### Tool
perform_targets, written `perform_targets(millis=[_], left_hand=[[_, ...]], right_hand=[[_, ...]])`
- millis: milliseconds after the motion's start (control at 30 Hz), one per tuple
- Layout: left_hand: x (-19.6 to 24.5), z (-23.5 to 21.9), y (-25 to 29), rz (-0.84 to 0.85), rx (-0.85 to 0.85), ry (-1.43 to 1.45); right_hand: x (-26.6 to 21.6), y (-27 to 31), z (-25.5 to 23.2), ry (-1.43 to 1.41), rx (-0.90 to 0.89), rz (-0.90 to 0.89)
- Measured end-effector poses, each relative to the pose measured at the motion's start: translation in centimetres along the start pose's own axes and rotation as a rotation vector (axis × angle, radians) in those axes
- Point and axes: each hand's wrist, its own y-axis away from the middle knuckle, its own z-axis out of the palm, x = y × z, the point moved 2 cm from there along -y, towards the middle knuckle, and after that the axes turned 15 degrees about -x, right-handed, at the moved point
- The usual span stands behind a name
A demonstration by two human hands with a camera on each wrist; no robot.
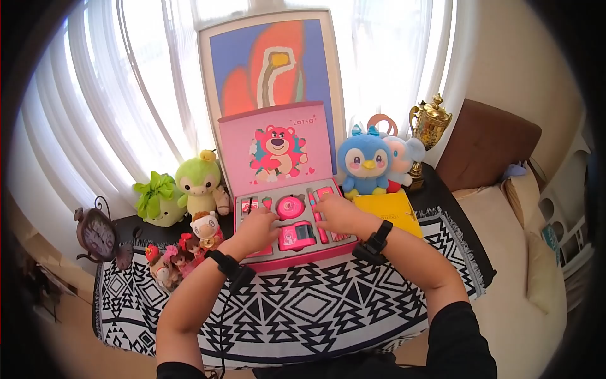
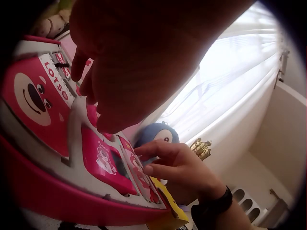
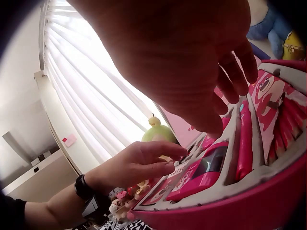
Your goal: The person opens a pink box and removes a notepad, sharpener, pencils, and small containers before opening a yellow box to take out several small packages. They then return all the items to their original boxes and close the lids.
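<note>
An open pink gift box (image 1: pixel 297 258) with a bear on its raised lid (image 1: pixel 278 148) holds stationery in a grey tray. My left hand (image 1: pixel 255 232) is over the box's left part, near a red bear notebook (image 2: pixel 38 103), its fingers loosely extended downward. Over the right part is my right hand (image 1: pixel 344 216), fingers spread and relaxed, beside a pink pen-like item (image 3: pixel 245 139). Between the hands lie a round pink item (image 1: pixel 291 206) and a pink case with a dark window (image 1: pixel 297 235). Whether the fingertips touch anything is unclear.
Green plush toys (image 1: pixel 201 180) and small dolls (image 1: pixel 189 249) stand left; a dark ornate clock (image 1: pixel 98 234) is farther left. At right are a blue penguin plush (image 1: pixel 366 161), a yellow book (image 1: pixel 394 211) and a gold trophy (image 1: pixel 431 123). A framed picture (image 1: pixel 237 57) stands behind.
</note>
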Motion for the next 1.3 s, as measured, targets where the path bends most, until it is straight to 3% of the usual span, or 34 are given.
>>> perform_targets(millis=[100, 200, 267, 433, 500, 600, 733, 867, 1067, 1167, 1233, 1300], left_hand=[[0.4, 0.6, -1.1, 0.022, -0.037, -0.021], [0.3, 0.8, -2.8, -0.063, 0.071, -0.077], [-0.4, 1.0, -4.3, -0.101, 0.084, -0.024], [-1.1, 1.6, -5.9, -0.14, 0.05, -0.081], [-1.5, 1.1, -5.0, -0.171, 0.091, 0.239], [-3.3, 1.3, -4.7, -0.097, 0.1, 0.418], [-1.9, 0.9, -3.5, -0.094, 0.162, 0.323], [-1.6, 1.2, -3.1, -0.174, 0.131, 0.261], [-1.3, 1.2, -2.8, -0.215, 0.095, 0.26], [-1.8, 1.4, -2.9, -0.213, 0.133, 0.307], [-2.5, 1.8, -2.7, -0.208, 0.114, 0.337], [-3.1, 1.9, -2.6, -0.137, 0.175, 0.371]], right_hand=[[0.4, -1.7, 1.3, 0.047, 0.024, -0.061], [-0.1, -4.1, 1.7, 0.025, 0.088, -0.08], [-0.6, -6.1, 1.5, 0.112, 0.018, 0.059], [-1.6, -8.7, 1.7, 0.215, -0.104, 0.196], [-4.3, -7.0, -0.7, 0.115, -0.139, 0.258], [-3.8, -9.6, 1.3, 0.084, -0.121, 0.359], [-4.2, -10.1, 1.0, 0.044, -0.106, 0.508], [-3.8, -10.3, 0.9, -0.082, -0.125, 0.525], [-3.7, -8.6, 0.5, -0.206, -0.001, 0.473], [-2.2, -9.1, 0.8, -0.245, 0.089, 0.438], [-2.0, -8.8, -0.1, -0.326, 0.28, 0.269], [-2.2, -7.3, -1.0, -0.344, 0.323, 0.224]])
